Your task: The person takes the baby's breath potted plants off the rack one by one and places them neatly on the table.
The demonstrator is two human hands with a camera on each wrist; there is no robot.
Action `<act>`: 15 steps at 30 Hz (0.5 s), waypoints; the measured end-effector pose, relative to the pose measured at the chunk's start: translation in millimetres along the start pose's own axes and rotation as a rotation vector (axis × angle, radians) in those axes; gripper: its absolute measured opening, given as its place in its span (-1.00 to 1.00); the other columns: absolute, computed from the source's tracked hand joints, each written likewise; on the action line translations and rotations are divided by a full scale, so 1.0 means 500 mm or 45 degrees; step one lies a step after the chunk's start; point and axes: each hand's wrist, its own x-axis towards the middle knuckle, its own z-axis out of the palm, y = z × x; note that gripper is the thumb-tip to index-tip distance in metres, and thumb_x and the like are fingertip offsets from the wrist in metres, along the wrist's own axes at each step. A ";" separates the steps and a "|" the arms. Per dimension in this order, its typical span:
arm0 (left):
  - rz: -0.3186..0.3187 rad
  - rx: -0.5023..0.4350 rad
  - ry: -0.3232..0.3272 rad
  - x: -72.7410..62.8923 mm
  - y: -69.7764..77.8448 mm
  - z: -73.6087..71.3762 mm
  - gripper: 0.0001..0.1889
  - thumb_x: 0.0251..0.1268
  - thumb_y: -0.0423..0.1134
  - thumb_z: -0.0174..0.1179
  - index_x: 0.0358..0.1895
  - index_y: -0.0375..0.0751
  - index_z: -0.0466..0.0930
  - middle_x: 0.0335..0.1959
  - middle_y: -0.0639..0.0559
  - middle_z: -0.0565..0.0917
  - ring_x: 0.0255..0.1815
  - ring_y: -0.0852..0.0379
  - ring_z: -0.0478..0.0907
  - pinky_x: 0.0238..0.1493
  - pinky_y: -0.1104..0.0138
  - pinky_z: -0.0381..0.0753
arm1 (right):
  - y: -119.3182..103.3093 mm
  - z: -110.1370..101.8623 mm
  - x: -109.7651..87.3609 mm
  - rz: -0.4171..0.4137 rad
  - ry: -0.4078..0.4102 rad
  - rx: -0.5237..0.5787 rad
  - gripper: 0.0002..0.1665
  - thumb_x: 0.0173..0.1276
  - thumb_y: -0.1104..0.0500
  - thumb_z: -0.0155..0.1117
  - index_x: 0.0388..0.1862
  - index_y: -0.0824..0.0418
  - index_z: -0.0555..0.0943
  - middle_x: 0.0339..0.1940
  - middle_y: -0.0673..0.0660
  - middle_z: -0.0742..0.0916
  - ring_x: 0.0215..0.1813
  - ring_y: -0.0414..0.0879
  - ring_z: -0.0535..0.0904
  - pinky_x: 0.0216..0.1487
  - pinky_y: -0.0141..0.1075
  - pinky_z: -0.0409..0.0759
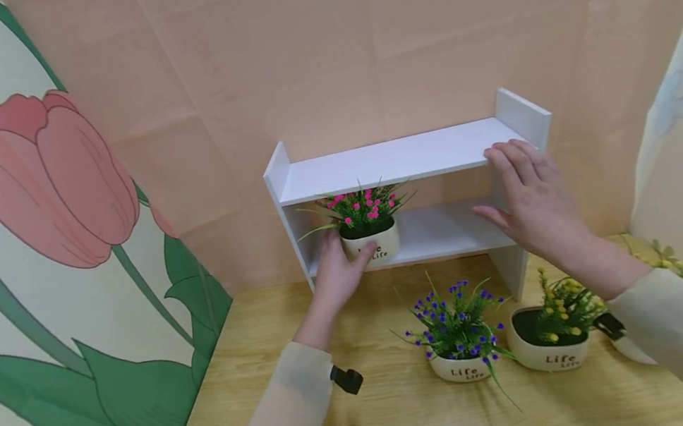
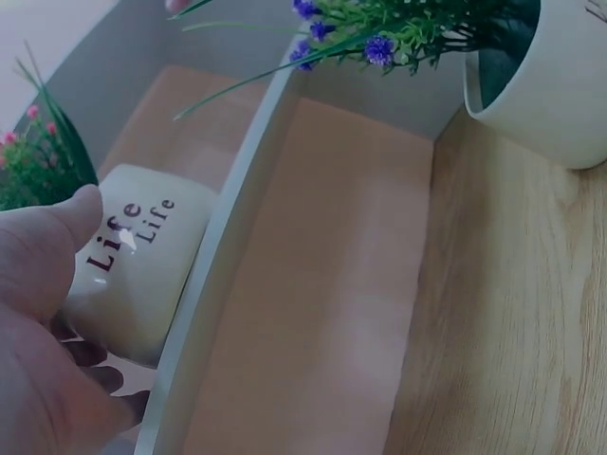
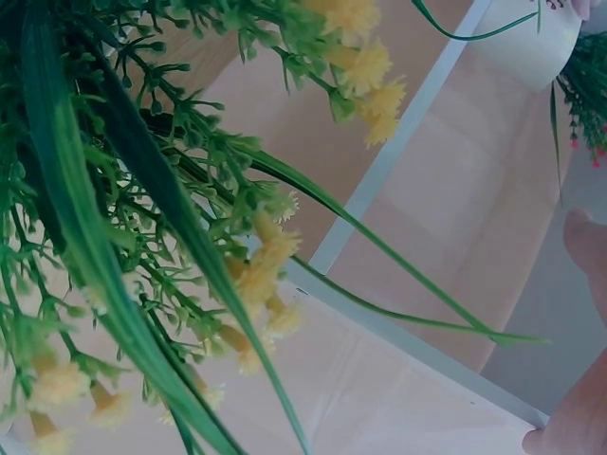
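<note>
On the lower board of the white shelf [image 1: 398, 156], at its left end, is a cream pot with pink flowers [image 1: 372, 241]. My left hand [image 1: 338, 267] grips this pot from the left, thumb across its front. The left wrist view shows the same pot [image 2: 142, 256] tilted in the picture, with the fingertips beside its base and the "Life" lettering facing out. My right hand [image 1: 534, 196] rests on the upper board near the right side panel, fingertips over the front edge and thumb held apart below.
A pot of blue-purple flowers [image 1: 462, 365] stands on the wooden table [image 1: 380, 421] before the shelf. Right of it is a pot of yellow flowers [image 1: 550, 351], with another pot [image 1: 632, 350] partly hidden by my right forearm. A tulip-printed panel [image 1: 56, 184] borders the left.
</note>
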 end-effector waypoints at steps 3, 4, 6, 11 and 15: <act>0.016 -0.007 0.005 0.001 -0.002 0.000 -0.05 0.55 0.19 0.38 0.69 -0.38 0.20 0.59 -0.36 0.40 0.60 -0.31 0.38 0.64 -0.19 0.31 | 0.000 0.001 0.000 0.002 0.005 0.004 0.17 0.32 -0.16 0.39 0.67 0.50 0.21 0.54 0.56 0.37 0.58 0.52 0.20 0.73 0.23 0.04; 0.019 -0.010 0.003 0.002 -0.003 0.001 -0.05 0.54 0.19 0.38 0.69 -0.37 0.21 0.59 -0.35 0.41 0.60 -0.30 0.38 0.65 -0.18 0.31 | 0.000 0.002 0.000 0.002 0.005 0.004 0.17 0.32 -0.16 0.40 0.67 0.49 0.21 0.54 0.56 0.37 0.58 0.52 0.20 0.73 0.23 0.04; 0.021 -0.014 0.000 0.004 -0.005 0.002 -0.06 0.54 0.18 0.40 0.68 -0.36 0.22 0.57 -0.33 0.43 0.59 -0.27 0.39 0.65 -0.15 0.32 | 0.000 0.002 -0.001 0.002 0.003 0.007 0.16 0.33 -0.16 0.40 0.67 0.50 0.21 0.54 0.56 0.36 0.59 0.52 0.20 0.73 0.24 0.04; 0.022 -0.029 -0.002 0.015 -0.020 0.008 -0.05 0.50 0.18 0.45 0.67 -0.35 0.25 0.53 -0.31 0.47 0.55 -0.26 0.43 0.63 -0.10 0.38 | -0.001 0.002 0.000 0.015 -0.008 -0.001 0.18 0.63 -0.50 0.03 0.67 0.48 0.21 0.55 0.55 0.36 0.59 0.51 0.19 0.75 0.21 0.03; 0.042 -0.029 0.024 0.037 -0.054 0.024 -0.02 0.43 0.26 0.46 0.63 -0.35 0.30 0.45 -0.28 0.53 0.47 -0.24 0.50 0.57 -0.13 0.46 | -0.001 0.003 0.000 0.024 -0.011 -0.001 0.23 0.65 -0.60 -0.18 0.68 0.48 0.20 0.55 0.54 0.36 0.60 0.50 0.18 0.75 0.20 0.01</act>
